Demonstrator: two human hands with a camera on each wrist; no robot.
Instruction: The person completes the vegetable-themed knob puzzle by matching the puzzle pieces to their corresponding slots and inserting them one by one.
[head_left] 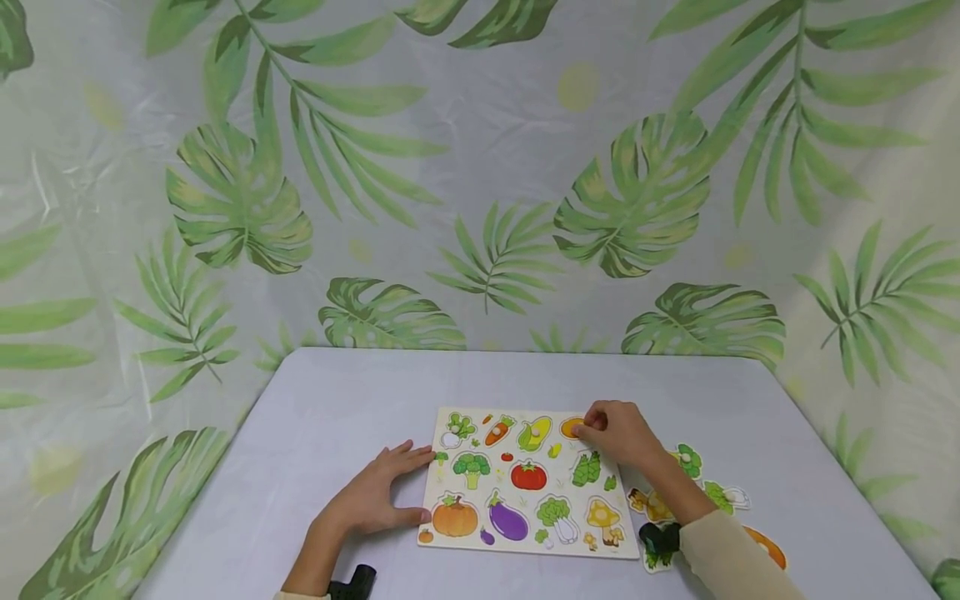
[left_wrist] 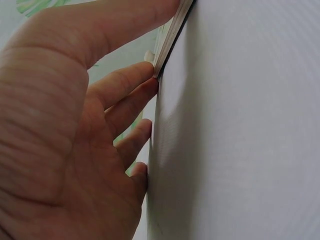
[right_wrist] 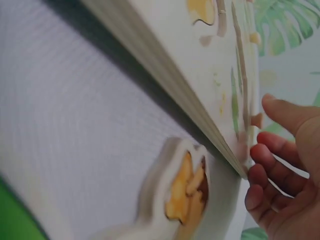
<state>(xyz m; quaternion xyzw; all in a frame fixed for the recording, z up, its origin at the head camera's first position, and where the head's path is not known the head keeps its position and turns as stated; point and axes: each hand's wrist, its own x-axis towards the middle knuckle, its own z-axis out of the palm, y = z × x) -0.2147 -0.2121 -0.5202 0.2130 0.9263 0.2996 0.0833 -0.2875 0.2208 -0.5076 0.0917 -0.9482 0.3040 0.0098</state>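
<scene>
A wooden vegetable puzzle board [head_left: 517, 546] lies on the table. My left hand [head_left: 375, 500] rests at its left edge, thumb and fingers extended and spread; the left wrist view shows fingertips right at the edge. Over the top right corner is my right hand [head_left: 622, 429], thumb and index fingertip beside an orange oval piece [head_left: 570, 427]. In the right wrist view, those fingertips stand apart around a small wooden knob [right_wrist: 256, 120]. Along the top row, the radish piece [head_left: 453, 435], carrot piece [head_left: 497, 432] and corn piece [head_left: 534, 435] sit in the board.
Loose pieces lie right of the board, partly under my right forearm: a green vegetable piece [head_left: 688, 460], a cabbage piece [head_left: 723, 497], a yellow-brown mushroom piece [head_left: 641, 502] and an orange piece [head_left: 768, 546]. A leaf-patterned curtain [head_left: 495, 167] hangs behind the white table [head_left: 345, 400].
</scene>
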